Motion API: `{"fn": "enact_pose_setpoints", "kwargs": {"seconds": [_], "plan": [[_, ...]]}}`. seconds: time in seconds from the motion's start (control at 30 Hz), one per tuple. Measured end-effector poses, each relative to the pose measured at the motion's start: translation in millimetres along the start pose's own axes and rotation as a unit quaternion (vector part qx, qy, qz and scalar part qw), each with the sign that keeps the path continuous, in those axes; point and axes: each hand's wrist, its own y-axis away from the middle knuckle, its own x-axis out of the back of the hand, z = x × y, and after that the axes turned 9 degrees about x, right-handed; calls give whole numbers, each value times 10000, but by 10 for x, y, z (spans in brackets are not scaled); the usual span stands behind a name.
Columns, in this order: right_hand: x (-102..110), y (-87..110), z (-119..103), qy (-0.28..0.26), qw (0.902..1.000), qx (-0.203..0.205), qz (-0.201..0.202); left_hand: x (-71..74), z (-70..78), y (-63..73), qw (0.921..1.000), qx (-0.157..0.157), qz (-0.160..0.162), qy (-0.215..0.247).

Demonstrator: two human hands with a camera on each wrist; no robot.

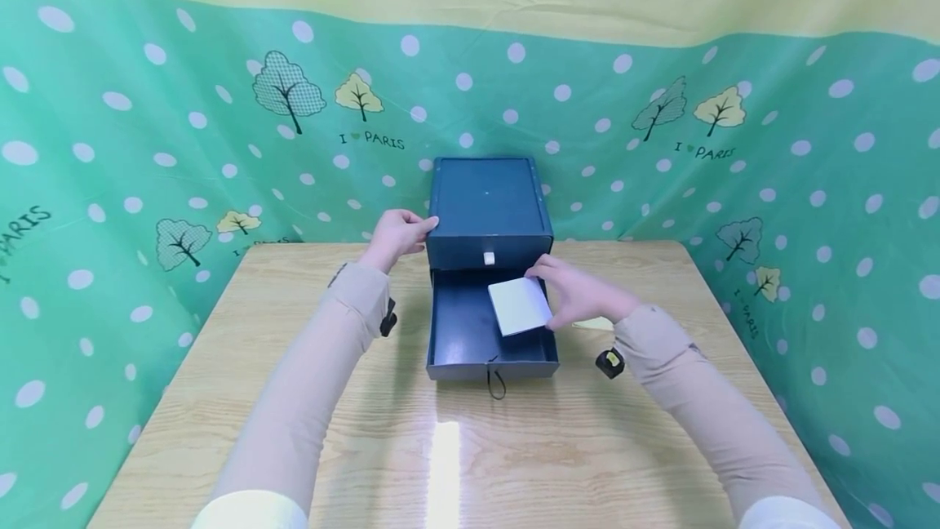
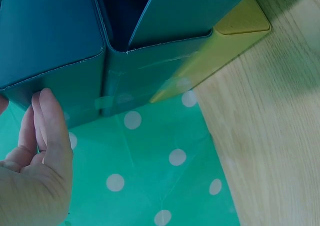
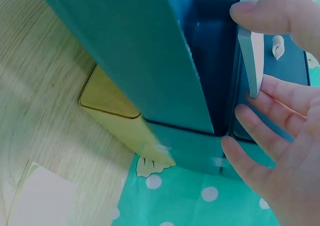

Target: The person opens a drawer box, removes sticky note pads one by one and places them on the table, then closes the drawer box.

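Observation:
A dark blue drawer cabinet (image 1: 485, 198) stands against the back curtain, its upper drawer closed with a white knob (image 1: 489, 258). Below that, an open drawer (image 1: 458, 333) is pulled forward, a black cord loop (image 1: 496, 382) hanging from its front. My left hand (image 1: 400, 237) rests on the cabinet's upper left edge, its fingers (image 2: 50, 113) fairly straight against the side. Between thumb and fingers, my right hand (image 1: 580, 292) pinches a thin white square pad (image 1: 520, 305). The pad is tilted over the right part of the open drawer.
Beneath the blue drawers is a yellow section (image 3: 110, 95). A pale paper pad (image 3: 42, 196) lies on the wooden table (image 1: 294, 398) to the right of the cabinet. A green dotted curtain (image 1: 470, 104) encloses the back and sides.

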Motion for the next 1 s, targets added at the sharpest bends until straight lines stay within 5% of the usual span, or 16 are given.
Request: {"fn": "enact_pose_setpoints", "kwargs": {"seconds": [0.63, 1.0], "plan": [[-91, 276, 234, -309, 9987, -224, 341, -2, -2, -4, 9998, 16, -50, 214], [-81, 473, 406, -631, 9942, -706, 502, -3, -16, -15, 9994, 20, -70, 348]]}}
